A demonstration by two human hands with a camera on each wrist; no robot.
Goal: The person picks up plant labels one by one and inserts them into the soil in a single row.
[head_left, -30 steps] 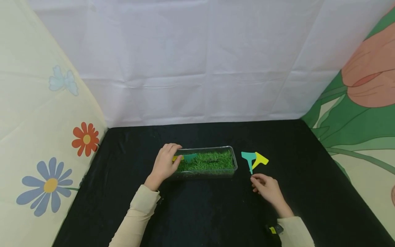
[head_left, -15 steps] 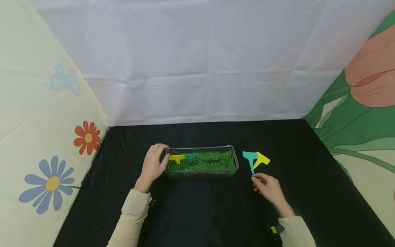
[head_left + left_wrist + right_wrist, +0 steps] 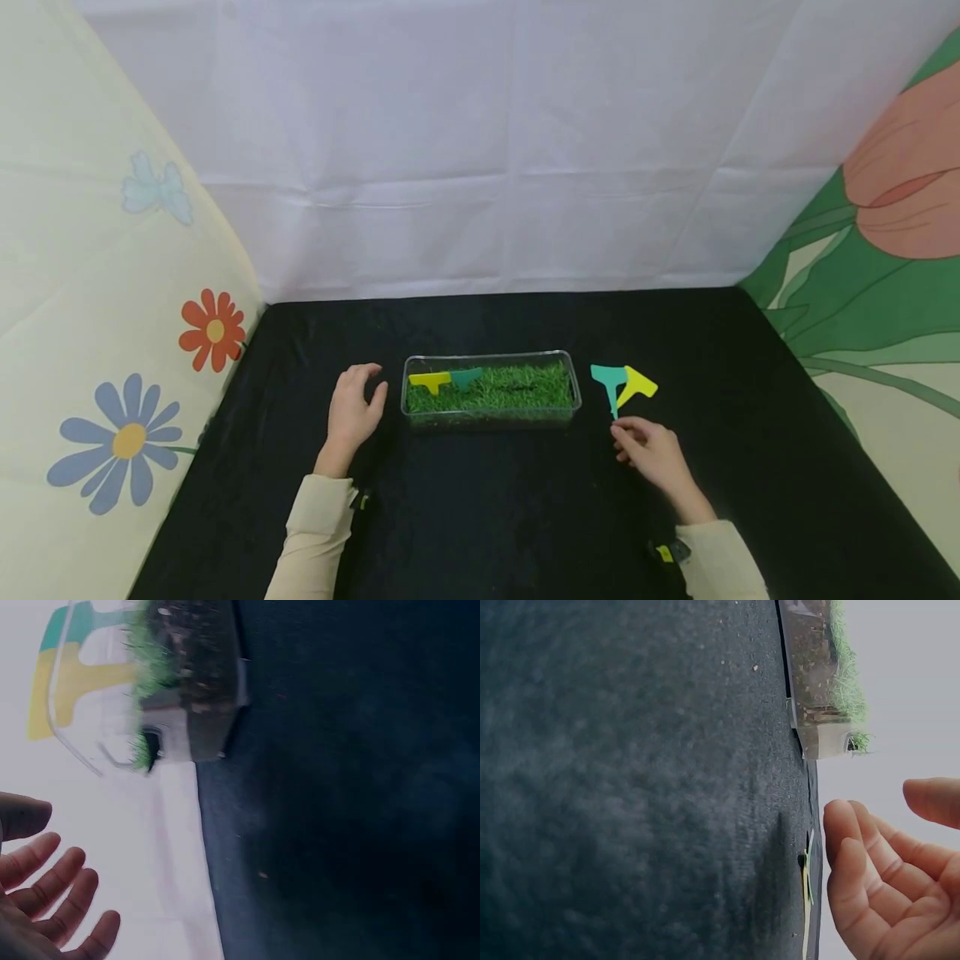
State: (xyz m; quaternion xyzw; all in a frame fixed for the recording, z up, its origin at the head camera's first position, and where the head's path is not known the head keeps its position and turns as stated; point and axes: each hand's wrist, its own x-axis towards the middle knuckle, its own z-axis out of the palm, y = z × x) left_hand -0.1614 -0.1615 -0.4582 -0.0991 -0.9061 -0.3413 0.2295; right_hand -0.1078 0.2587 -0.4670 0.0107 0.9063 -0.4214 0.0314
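Left of a clear plastic tray [image 3: 491,420] filled with grass, my left hand [image 3: 352,412] is apart from it, fingers loosely bent and holding nothing. In the grass, at the tray's left end, a yellow T-shaped plant label [image 3: 430,380] and a teal plant label [image 3: 467,378] stand side by side. Another teal plant label [image 3: 609,377] lies partly over a yellow one [image 3: 637,383] right of the tray. My right hand [image 3: 654,450] is close by the teal stem's tip; the right wrist view shows its thumb [image 3: 934,801] apart from the loosely curled fingers, nothing between them.
Black cloth [image 3: 480,508] covers the table. A white sheet [image 3: 495,150] hangs behind it, with flower-printed panels at both sides. Dark soil [image 3: 206,660] shows through the tray's clear wall in the left wrist view.
My left hand has left the tray's left end and moved further left, uncovering the yellow label in the grass. The right hand and the two labels beside it stay in place.
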